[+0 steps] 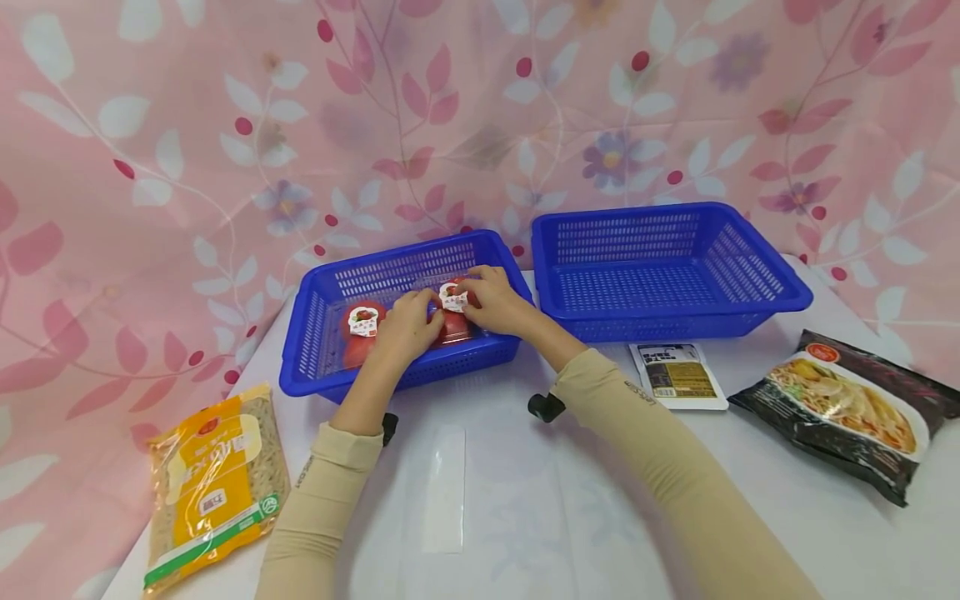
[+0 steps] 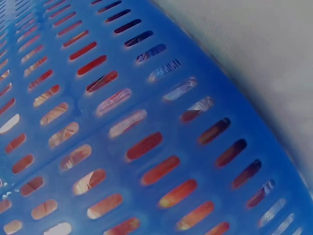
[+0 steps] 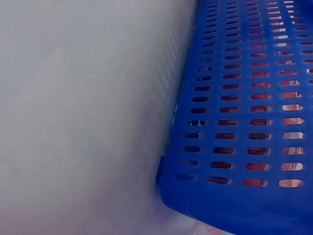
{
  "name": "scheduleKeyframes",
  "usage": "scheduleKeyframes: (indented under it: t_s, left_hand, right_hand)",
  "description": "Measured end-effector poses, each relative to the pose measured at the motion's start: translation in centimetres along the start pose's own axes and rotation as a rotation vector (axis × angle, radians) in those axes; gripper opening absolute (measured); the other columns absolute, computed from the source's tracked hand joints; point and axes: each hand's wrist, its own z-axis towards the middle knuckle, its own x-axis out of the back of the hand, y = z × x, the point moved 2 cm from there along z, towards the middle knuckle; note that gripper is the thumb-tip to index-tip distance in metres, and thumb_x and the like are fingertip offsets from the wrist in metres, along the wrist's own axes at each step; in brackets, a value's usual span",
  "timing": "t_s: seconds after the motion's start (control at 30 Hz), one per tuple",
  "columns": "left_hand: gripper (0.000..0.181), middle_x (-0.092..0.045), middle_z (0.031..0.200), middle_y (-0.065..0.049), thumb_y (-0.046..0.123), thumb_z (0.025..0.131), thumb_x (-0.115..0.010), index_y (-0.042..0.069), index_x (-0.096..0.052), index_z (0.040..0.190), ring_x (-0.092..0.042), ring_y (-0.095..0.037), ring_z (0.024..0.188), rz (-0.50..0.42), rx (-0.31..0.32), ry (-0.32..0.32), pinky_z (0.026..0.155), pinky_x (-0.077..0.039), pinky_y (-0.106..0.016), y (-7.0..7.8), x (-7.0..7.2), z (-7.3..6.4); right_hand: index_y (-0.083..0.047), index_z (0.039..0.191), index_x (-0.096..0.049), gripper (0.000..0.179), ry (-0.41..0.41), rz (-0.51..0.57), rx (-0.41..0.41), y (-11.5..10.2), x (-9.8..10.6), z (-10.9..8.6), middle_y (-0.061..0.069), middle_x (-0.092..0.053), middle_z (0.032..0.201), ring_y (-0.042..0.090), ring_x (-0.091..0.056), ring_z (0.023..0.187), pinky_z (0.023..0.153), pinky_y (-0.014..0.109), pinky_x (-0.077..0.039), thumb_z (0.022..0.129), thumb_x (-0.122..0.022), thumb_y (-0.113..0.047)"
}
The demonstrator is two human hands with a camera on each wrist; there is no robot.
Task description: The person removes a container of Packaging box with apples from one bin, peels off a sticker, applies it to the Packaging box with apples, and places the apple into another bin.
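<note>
In the head view, two clear packs of red, round tomatoes with white labels sit in the left blue basket [image 1: 307,367]. My left hand [image 1: 408,327] holds the left side of the right tomato pack [image 1: 455,327]. On that pack's other side, my right hand [image 1: 497,302] grips it with bent fingers near the label. The left tomato pack [image 1: 363,323] lies beside my left hand. Both wrist views show the basket's slotted wall [image 2: 112,122] from outside, with red showing through the slots; the hands are hidden there.
Another blue basket [image 1: 667,321] stands to the right. In front of it lie a flat white-edged packet [image 1: 678,377] and a black noodle bag [image 1: 847,408]. A yellow bag of grain-like food [image 1: 213,483] lies at the left. A clear strip [image 1: 445,492] is on the white table.
</note>
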Motion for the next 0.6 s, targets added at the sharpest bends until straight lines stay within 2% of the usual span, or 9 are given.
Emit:
scheduleKeyframes:
  t_s: [0.17,0.27,0.43,0.6]
  left_hand:
    - [0.026,-0.057,0.113,-0.013,0.027,0.089,-0.051,0.012,-0.059,0.108,-0.057,-0.036,0.098,0.026,0.01,0.032,0.072,-0.049,-0.053,-0.2,0.2,0.0]
    - [0.027,-0.057,0.113,-0.014,0.025,0.089,-0.051,0.011,-0.059,0.11,-0.057,-0.036,0.1,0.029,0.009,0.056,0.072,-0.049,-0.052,-0.4,0.2,0.0]
    - [0.028,-0.055,0.118,-0.014,0.025,0.09,-0.051,0.01,-0.058,0.112,-0.053,-0.034,0.107,0.024,0.008,0.093,0.078,-0.047,-0.051,-0.6,0.5,-0.1]
    - [0.033,-0.05,0.127,-0.016,0.029,0.092,-0.049,0.008,-0.06,0.114,-0.041,-0.038,0.121,0.048,-0.05,0.146,0.093,-0.038,-0.053,0.1,0.9,-0.6]
  right_hand:
    - [-0.007,0.108,-0.066,0.024,0.148,0.06,0.029,-0.1,0.3,-0.5,0.018,-0.042,0.134,0.035,-0.029,0.125,0.102,0.048,-0.028,0.086,-0.056,-0.008]
    - [-0.005,0.105,-0.066,0.022,0.209,0.075,0.068,0.0,0.5,-0.9,0.018,-0.044,0.132,0.035,-0.032,0.123,0.101,0.048,-0.03,0.086,-0.056,-0.006]
    - [-0.003,0.11,-0.064,0.026,0.224,0.06,0.108,0.5,1.2,-2.0,0.02,-0.042,0.134,0.037,-0.031,0.125,0.102,0.052,-0.027,0.084,-0.057,-0.005]
    - [-0.005,0.118,-0.059,0.033,0.181,0.011,0.091,1.3,2.3,-3.3,0.02,-0.036,0.138,0.038,-0.025,0.129,0.103,0.054,-0.023,0.086,-0.055,-0.007]
